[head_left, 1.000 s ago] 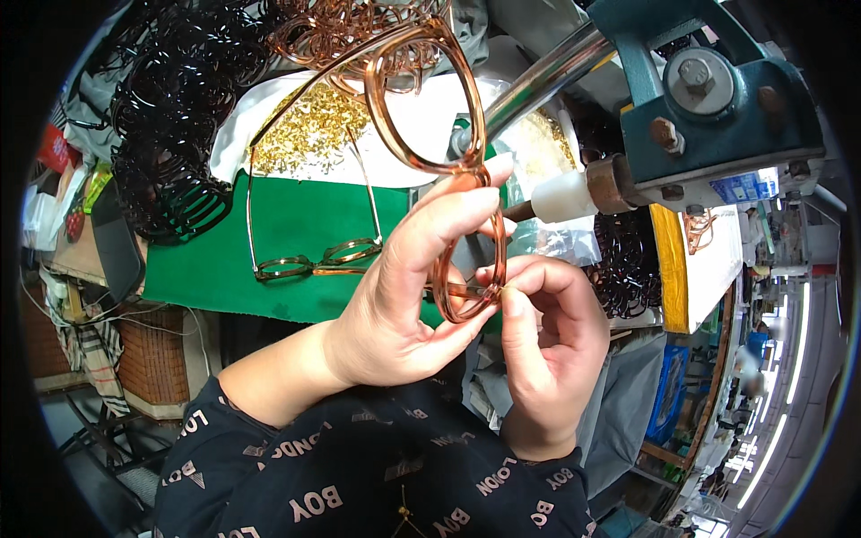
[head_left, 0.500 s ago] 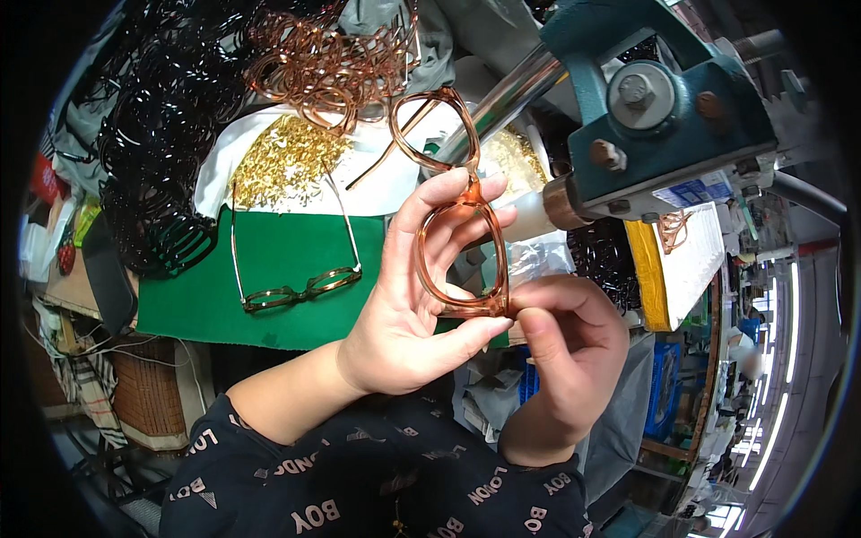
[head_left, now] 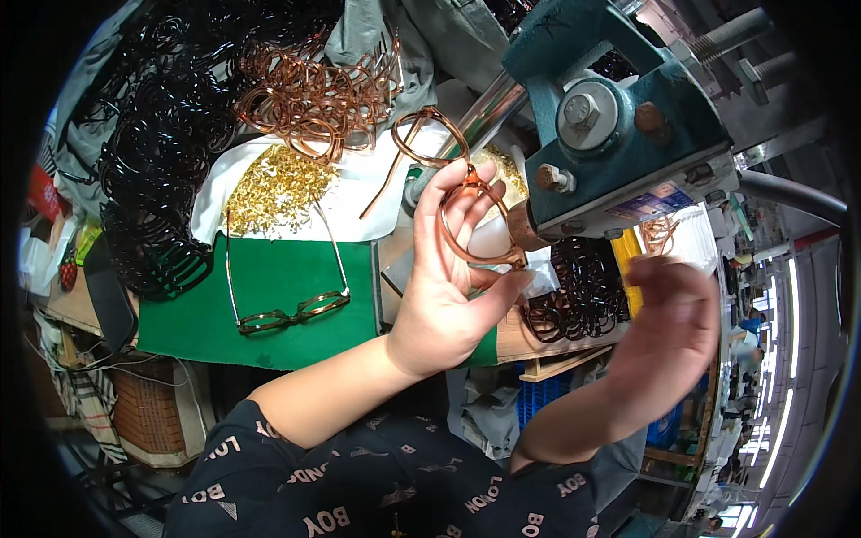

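Amber translucent eyeglass frames are in my left hand, its fingers and thumb closed around the near rim and bridge. One temple sticks out from the far rim, pointing down and left. My right hand is off to the right, apart from the frames and smeared by motion, so its fingers are hard to read. Beside the left forearm, a finished-looking pair of dark eyeglasses rests on a green mat with its temples pointing away. A teal machine head stands just beyond the held frames.
Small gold metal pieces are heaped on a white sheet behind the mat. Piles of black glasses parts and amber glasses parts lie at the back left. More dark frames and a yellow-edged white box are at the right.
My right hand has let go of the frames' near corner and swung right toward the box. My left hand has moved slightly right with the frames, which have tilted.
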{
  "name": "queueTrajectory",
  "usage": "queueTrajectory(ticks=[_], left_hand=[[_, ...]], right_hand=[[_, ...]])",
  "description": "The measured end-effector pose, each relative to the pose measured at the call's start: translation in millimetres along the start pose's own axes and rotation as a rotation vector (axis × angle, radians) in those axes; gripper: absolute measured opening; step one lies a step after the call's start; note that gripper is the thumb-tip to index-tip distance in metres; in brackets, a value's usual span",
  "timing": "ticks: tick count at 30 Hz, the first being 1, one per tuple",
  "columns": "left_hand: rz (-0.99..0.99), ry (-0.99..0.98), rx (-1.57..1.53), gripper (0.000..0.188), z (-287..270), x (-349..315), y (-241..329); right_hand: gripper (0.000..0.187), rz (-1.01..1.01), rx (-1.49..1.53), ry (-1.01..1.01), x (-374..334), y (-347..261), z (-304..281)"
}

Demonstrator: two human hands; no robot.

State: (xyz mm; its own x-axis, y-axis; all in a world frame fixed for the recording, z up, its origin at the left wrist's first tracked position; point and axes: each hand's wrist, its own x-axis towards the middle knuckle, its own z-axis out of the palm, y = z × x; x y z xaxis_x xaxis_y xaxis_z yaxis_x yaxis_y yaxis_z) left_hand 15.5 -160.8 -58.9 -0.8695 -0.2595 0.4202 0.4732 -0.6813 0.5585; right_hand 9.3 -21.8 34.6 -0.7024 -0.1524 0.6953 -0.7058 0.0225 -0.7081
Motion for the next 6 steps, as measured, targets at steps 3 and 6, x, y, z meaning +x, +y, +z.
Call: queueTrajectory(ticks=[3, 6], left_hand=[[0.008, 0.017, -0.057, 0.09, 1.6, 4.8, -4.2], [0.013, 0.03, -0.091, 0.089, 0.3, 7.2, -5.0]], right_hand=[[0.034, -0.238, -0.07, 0.108, 39.6, -24.6, -19.3], [0.036, -0.411, 0.044, 0.016, 88.9, -58.5, -17.4]])
